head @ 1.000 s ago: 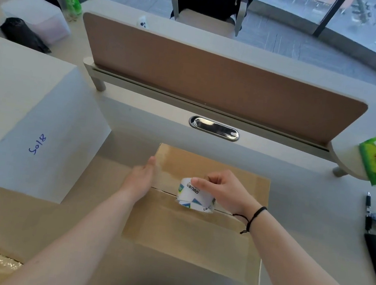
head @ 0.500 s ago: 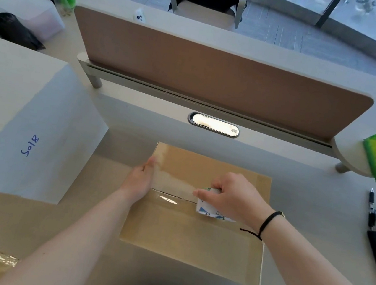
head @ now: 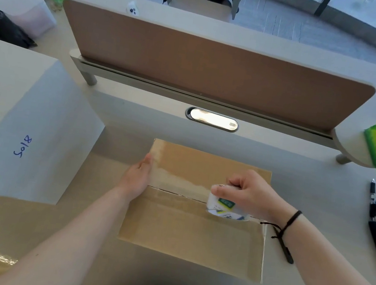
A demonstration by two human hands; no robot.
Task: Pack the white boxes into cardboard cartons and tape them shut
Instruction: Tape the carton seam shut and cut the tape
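Our right hand [head: 250, 193] closes its grip round the tape roll [head: 226, 207], low on the carton [head: 194, 217] seam so the strip lies flat across both flaps. Our left hand [head: 138, 178], fingers straight, braces the carton's left edge against sliding on the desk [head: 137, 121]. No white boxes show.

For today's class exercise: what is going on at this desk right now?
A person is taping a cardboard carton shut. The right hand grips a tape roll near the right end of the flap seam, while the left hand rests flat against the carton's left edge. Clear tape already covers most of the seam.
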